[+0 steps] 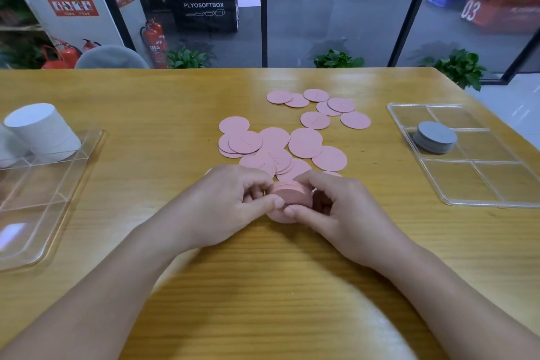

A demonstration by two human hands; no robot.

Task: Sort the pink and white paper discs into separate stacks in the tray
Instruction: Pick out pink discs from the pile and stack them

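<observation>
Both my hands close around a small stack of pink discs (290, 194) near the table's middle front. My left hand (230, 204) grips its left side with curled fingers and thumb, and my right hand (336, 210) grips its right side. Several loose pink discs (305, 143) lie scattered on the wooden table just beyond my hands, with another cluster of pink discs (321, 108) farther back. A tall stack of white discs (43, 130) leans in the clear tray (43, 213) at the left. One pink disc lies flat under the held stack.
A second clear compartment tray (496, 184) sits at the right with a low stack of grey discs (435, 137) in it. The wooden table (263, 286) ends at a glass wall behind, with potted plants and fire extinguishers beyond.
</observation>
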